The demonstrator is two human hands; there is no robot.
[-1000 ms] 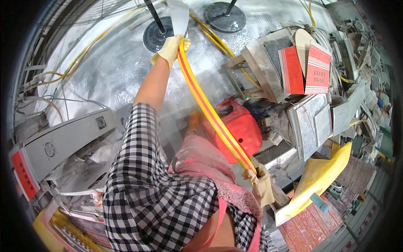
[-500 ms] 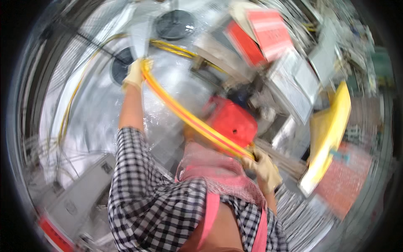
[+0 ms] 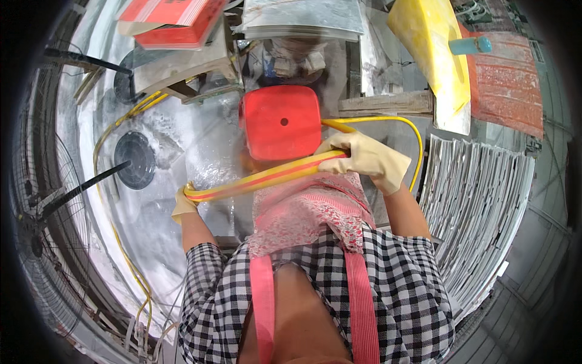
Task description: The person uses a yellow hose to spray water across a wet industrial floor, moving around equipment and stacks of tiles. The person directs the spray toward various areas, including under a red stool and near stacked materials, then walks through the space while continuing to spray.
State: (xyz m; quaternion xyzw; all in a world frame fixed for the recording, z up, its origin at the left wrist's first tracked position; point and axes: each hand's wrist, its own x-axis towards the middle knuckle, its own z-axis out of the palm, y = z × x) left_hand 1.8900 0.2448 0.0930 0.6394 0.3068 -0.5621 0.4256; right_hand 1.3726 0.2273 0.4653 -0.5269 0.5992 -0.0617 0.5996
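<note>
A yellow hose with a red stripe [image 3: 260,176] stretches across in front of my body, sloping up from left to right. My left hand [image 3: 185,203], in a cream rubber glove, is closed around its left end, low over the wet floor. Further along, my gloved right hand [image 3: 367,159] grips the same hose with the fingers wrapped over it. Beyond the right hand the hose continues in a thinner-looking loop [image 3: 418,145] towards the right. Just past the hose stands a red plastic stool [image 3: 284,118] with a hole in its seat.
Two black round stand bases [image 3: 134,161] sit on the wet floor [image 3: 212,139] at left, near more yellow hose [image 3: 130,261]. A red box [image 3: 179,24] rests on a low table at far left. Stacked thin sheets [image 3: 476,218] and a yellow slab [image 3: 433,57] stand at right.
My view has turned right, bringing the stool to the middle. The left hand has come down and nearer; the whitish streak beyond it is gone. Both hands keep the hose.
</note>
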